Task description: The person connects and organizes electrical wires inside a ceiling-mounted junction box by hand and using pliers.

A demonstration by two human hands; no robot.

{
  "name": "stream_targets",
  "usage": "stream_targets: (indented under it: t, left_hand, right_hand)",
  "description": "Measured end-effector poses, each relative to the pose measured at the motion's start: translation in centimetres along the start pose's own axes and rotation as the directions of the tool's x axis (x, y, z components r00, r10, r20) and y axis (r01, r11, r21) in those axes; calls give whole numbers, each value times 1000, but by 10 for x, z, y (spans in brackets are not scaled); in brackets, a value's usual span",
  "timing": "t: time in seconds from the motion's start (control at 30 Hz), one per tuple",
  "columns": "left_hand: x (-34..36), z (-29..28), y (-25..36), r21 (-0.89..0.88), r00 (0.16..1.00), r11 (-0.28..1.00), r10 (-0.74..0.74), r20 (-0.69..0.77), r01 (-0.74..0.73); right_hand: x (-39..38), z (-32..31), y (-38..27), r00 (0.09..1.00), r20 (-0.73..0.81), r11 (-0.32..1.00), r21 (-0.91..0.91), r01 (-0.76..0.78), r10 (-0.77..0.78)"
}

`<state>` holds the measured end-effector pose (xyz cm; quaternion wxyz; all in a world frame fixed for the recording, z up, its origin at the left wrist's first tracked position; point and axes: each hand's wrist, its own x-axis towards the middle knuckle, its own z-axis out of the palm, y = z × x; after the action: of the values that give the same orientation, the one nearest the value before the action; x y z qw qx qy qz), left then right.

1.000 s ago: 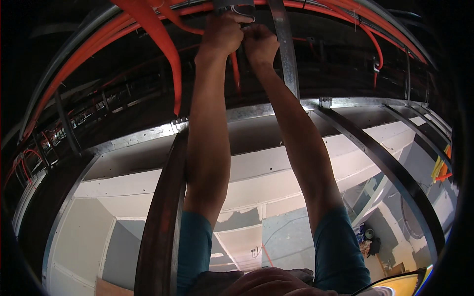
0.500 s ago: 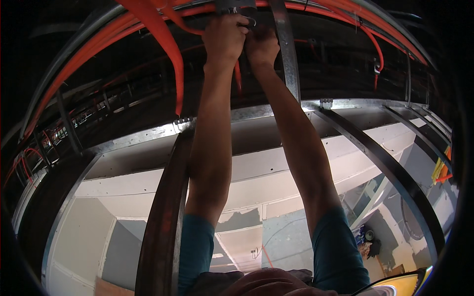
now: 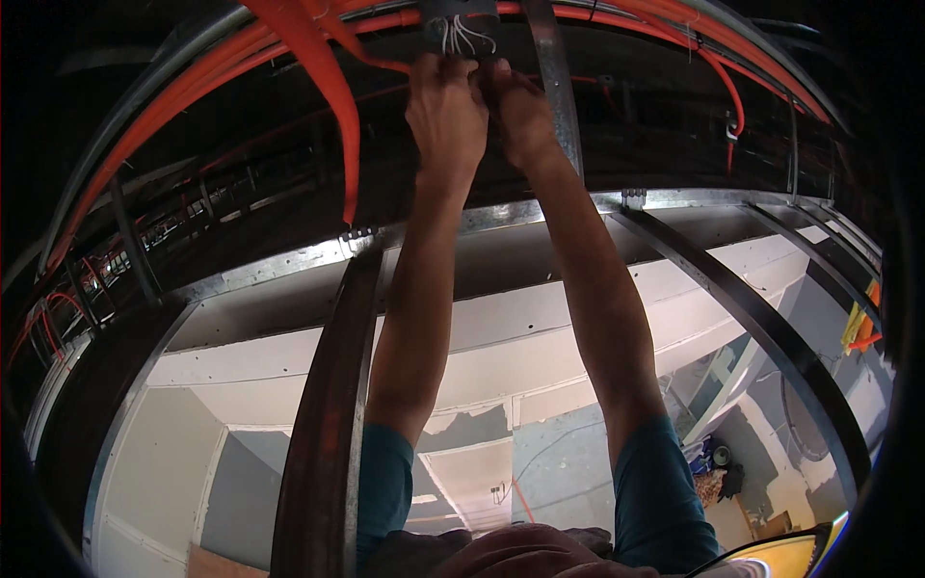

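Note:
Both my arms reach up to a dark grey junction box (image 3: 431,34) at the top of the view. Several thin white wires (image 3: 461,37) hang in a bent bunch from the box. My left hand (image 3: 448,116) is just below them, fingers curled and pinched together. Close beside it, my right hand (image 3: 523,114) is closed too, its thumb up and its fingers in shadow. Whatever the fingers hold between them is hidden; I cannot tell whether the wires run into them.
Orange conduits (image 3: 323,91) arch overhead, one hanging down on the left. A metal strap (image 3: 554,72) stands right of my hands. Metal ceiling channels (image 3: 323,424) and a cross rail (image 3: 279,265) run below. Further down are pale wall panels (image 3: 164,453) and some items (image 3: 718,462) at lower right.
Both hands have come down a little from the box and slightly to the right. The white wires, mostly covered before, now show above the fingers.

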<state>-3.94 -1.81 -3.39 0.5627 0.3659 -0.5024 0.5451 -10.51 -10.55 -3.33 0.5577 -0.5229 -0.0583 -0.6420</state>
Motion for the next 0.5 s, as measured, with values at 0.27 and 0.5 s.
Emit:
stream_targets:
  t: [0.27,0.5]
  left_hand:
    - [-14,-47,18,130,983,989,-86,160,65]
    - [44,-14,9,-37,968,997,-59,246,70]
  right_hand:
    - [-12,17,-13,1000,1,995,-99,-18,18]
    - [-3,12,10,957,-141,876,-453,164,-253]
